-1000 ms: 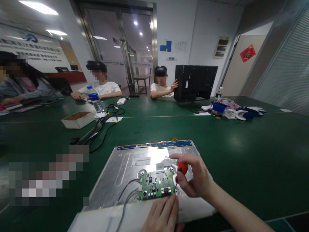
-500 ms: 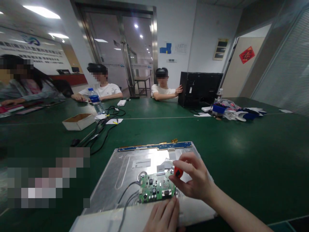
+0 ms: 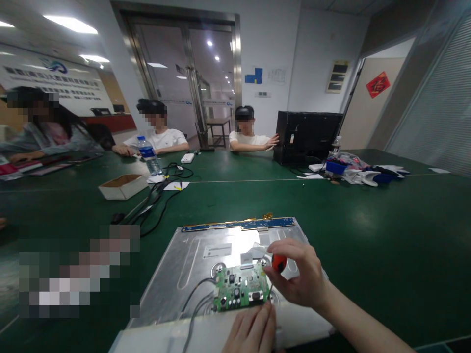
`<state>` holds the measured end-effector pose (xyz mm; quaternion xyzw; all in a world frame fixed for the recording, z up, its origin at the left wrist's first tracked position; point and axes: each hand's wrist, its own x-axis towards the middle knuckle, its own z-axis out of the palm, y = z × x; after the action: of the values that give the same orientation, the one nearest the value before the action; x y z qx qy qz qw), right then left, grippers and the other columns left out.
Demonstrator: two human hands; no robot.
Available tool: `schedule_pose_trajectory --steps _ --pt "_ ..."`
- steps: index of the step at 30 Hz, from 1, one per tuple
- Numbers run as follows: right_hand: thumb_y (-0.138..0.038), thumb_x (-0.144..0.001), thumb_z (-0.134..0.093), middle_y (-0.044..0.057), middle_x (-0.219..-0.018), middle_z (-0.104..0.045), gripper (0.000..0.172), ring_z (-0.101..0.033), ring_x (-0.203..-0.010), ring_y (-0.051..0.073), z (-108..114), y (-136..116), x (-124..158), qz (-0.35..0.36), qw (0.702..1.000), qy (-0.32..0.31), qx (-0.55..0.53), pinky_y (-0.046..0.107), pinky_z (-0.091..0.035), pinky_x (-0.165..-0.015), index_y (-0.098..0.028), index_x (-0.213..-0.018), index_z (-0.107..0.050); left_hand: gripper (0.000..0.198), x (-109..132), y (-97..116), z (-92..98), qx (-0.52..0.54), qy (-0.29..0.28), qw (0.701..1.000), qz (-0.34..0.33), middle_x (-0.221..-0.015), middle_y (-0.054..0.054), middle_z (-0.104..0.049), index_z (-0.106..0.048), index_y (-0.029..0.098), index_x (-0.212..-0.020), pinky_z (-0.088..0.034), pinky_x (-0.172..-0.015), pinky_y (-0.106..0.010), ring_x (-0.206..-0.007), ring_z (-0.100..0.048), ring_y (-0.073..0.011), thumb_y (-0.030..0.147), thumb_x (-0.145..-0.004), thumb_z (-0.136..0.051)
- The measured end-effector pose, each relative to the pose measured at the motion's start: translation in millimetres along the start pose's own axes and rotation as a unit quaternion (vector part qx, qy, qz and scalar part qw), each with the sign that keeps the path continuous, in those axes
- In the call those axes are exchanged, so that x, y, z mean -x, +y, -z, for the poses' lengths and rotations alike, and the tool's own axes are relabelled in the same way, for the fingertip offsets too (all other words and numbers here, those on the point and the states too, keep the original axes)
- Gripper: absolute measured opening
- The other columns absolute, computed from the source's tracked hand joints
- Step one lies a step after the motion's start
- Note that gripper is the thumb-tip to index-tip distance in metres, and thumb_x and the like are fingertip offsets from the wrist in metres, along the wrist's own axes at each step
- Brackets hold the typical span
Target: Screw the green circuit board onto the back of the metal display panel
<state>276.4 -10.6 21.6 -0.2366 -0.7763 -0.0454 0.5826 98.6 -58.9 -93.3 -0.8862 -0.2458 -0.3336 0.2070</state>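
Just below the green circuit board [image 3: 241, 287], the left hand [image 3: 252, 327] lies stretched out, seemingly bracing it; whether it grips anything cannot be told. At the board's right edge, the right hand [image 3: 300, 272] pinches a screwdriver [image 3: 278, 264] by its rounded red handle, presumably for fine control. Under and beyond the board spreads a smooth, shiny metal panel [image 3: 195, 257], edged by a narrow blue strip [image 3: 253, 225].

Left of centre in my feed, I see a blue-capped water bottle [image 3: 147, 153] beside an open cardboard box [image 3: 124, 191]; upper right, a red diamond-shaped poster [image 3: 378, 85] on a door [image 3: 388, 113].
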Motion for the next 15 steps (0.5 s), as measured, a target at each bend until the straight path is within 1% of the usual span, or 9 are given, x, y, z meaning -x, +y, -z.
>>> schedule_pose_trajectory --steps 1,3,5,6,7,9,10,13,15 --pt "-0.015 -0.086 -0.059 0.001 -0.075 -0.067 0.033 -0.062 -0.057 0.014 -0.4 0.2 1.1 -0.006 1.000 0.000 -0.001 0.027 -0.055 -0.058 -0.020 -0.117 -0.049 0.043 0.3 1.2 -3.2 0.000 0.005 1.000 0.004 -0.102 -0.012 -0.071 -0.066 0.009 -0.109 -0.053 -0.080 -0.029 -0.088 -0.064 -0.0201 0.028 -0.107 -0.028" --pt "-0.014 -0.085 -0.056 0.002 -0.079 -0.068 0.037 -0.061 -0.055 0.013 -0.4 -0.1 2.1 -0.015 1.000 -0.010 -0.005 0.027 -0.055 -0.056 -0.019 -0.121 -0.047 0.044 1.2 4.3 -11.5 -0.002 0.036 0.999 0.021 -0.097 -0.011 -0.071 -0.066 0.009 -0.109 -0.053 -0.078 -0.030 -0.086 -0.064 -0.0206 0.028 -0.107 -0.026" --pt "-0.014 -0.085 -0.054 0.003 -0.080 -0.068 0.038 -0.061 -0.055 0.013 0.6 -0.9 1.7 -0.013 1.000 -0.022 -0.007 0.027 -0.055 -0.056 -0.018 -0.122 -0.046 0.043 2.0 6.6 -18.2 -0.013 0.130 0.990 0.048 -0.088 -0.010 -0.071 -0.066 0.011 -0.105 -0.052 -0.073 -0.030 -0.080 -0.062 -0.0205 0.029 -0.107 -0.027" --pt "-0.014 -0.084 -0.053 0.004 -0.079 -0.068 0.038 -0.062 -0.056 0.014 1.4 -1.3 1.0 -0.010 1.000 -0.027 -0.006 0.027 -0.055 -0.057 -0.018 -0.122 -0.046 0.042 2.1 6.9 -19.3 -0.015 0.134 0.989 0.054 -0.088 -0.010 -0.070 -0.066 0.011 -0.105 -0.052 -0.073 -0.030 -0.079 -0.063 -0.0204 0.029 -0.107 -0.028" --pt "-0.013 -0.084 -0.052 0.003 -0.079 -0.068 0.038 -0.063 -0.058 0.015 2.3 -1.8 0.2 -0.005 1.000 -0.031 -0.003 0.027 -0.056 -0.058 -0.018 -0.121 -0.047 0.042 1.9 6.5 -18.5 -0.018 0.134 0.990 0.051 -0.088 -0.009 -0.070 -0.066 0.010 -0.103 -0.051 -0.072 -0.030 -0.078 -0.063 -0.0203 0.028 -0.107 -0.029" --pt "-0.012 -0.082 -0.051 0.003 -0.080 -0.067 0.038 -0.064 -0.063 0.016 4.1 -2.9 -1.8 0.002 0.999 -0.033 0.011 0.027 -0.056 -0.059 -0.019 -0.120 -0.048 0.035 0.7 4.0 -12.2 -0.008 0.039 0.999 0.014 -0.096 -0.010 -0.071 -0.065 0.010 -0.108 -0.052 -0.077 -0.028 -0.084 -0.064 -0.0194 0.029 -0.105 -0.036" --pt "-0.011 -0.082 -0.050 0.003 -0.081 -0.067 0.039 -0.065 -0.065 0.016 4.8 -3.4 -2.6 0.003 0.999 -0.035 0.021 0.027 -0.056 -0.059 -0.020 -0.119 -0.049 0.034 -0.2 2.5 -7.9 -0.003 0.022 1.000 0.007 -0.097 -0.011 -0.071 -0.065 0.010 -0.109 -0.053 -0.078 -0.028 -0.085 -0.064 -0.0194 0.031 -0.105 -0.038" --pt "-0.009 -0.079 -0.049 0.004 -0.083 -0.064 0.039 -0.064 -0.065 0.016 6.1 -4.9 -4.1 0.001 0.999 -0.028 0.042 0.026 -0.055 -0.056 -0.021 -0.117 -0.053 0.035 -3.1 -1.0 2.1 0.000 0.016 1.000 0.006 -0.098 -0.012 -0.071 -0.066 0.009 -0.109 -0.054 -0.079 -0.028 -0.086 -0.064 -0.0199 0.032 -0.104 -0.040" --pt "-0.010 -0.078 -0.049 0.004 -0.083 -0.061 0.039 -0.062 -0.063 0.015 6.0 -5.3 -4.2 -0.002 0.999 -0.021 0.047 0.026 -0.054 -0.054 -0.021 -0.115 -0.054 0.035 -4.2 -1.4 3.9 0.000 0.014 1.000 0.006 -0.098 -0.012 -0.071 -0.066 0.009 -0.108 -0.054 -0.078 -0.029 -0.086 -0.065 -0.0201 0.030 -0.104 -0.038"
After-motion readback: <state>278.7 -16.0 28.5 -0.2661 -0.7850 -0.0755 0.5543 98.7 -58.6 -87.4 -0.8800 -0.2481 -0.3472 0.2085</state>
